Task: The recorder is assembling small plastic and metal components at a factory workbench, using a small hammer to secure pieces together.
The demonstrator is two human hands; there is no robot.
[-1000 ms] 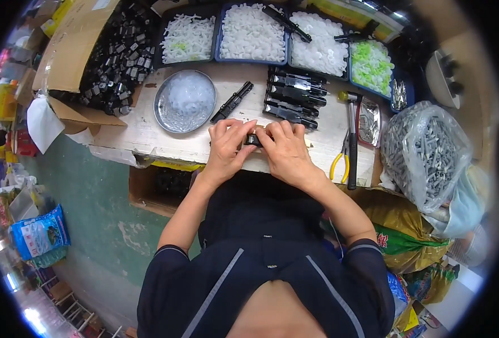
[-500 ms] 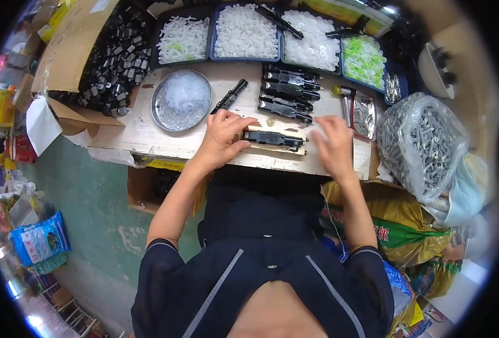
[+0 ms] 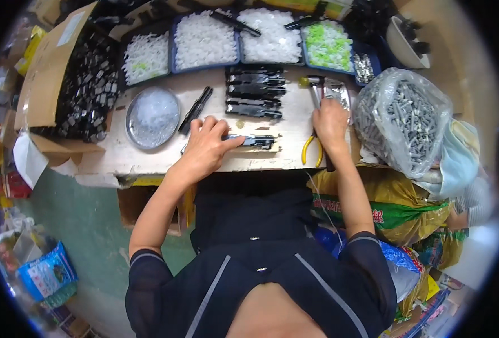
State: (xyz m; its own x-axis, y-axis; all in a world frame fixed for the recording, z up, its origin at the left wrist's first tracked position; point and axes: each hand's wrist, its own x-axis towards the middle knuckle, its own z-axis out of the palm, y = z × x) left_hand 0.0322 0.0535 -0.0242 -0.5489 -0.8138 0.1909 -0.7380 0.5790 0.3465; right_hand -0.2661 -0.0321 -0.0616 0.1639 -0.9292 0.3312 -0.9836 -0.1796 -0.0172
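My left hand (image 3: 205,147) rests over the left end of a long black plastic part (image 3: 259,141), fingers bent, with one fingertip pressing on its top. That part lies in a pale wooden block (image 3: 276,145) near the table's front edge. My right hand (image 3: 332,123) is over the handle of a hammer (image 3: 315,84), at the lower edge of a small metal tray (image 3: 339,90). Its fingers are curled closed, and what they hold is hidden. Pliers with yellow handles (image 3: 305,153) lie just left of that wrist. Several similar black parts (image 3: 255,90) are stacked beyond the block.
One more black part (image 3: 196,110) lies beside a round metal dish (image 3: 153,118) of small clear pieces. Bins of white pieces (image 3: 206,42) and green pieces (image 3: 328,48) line the back. A cardboard box (image 3: 46,84) stands left; a plastic bag of grey parts (image 3: 404,121) sits right.
My right hand has moved from beside the wooden block up to the hammer and metal tray. My left hand now reaches further over the black part. The whole view has shifted.
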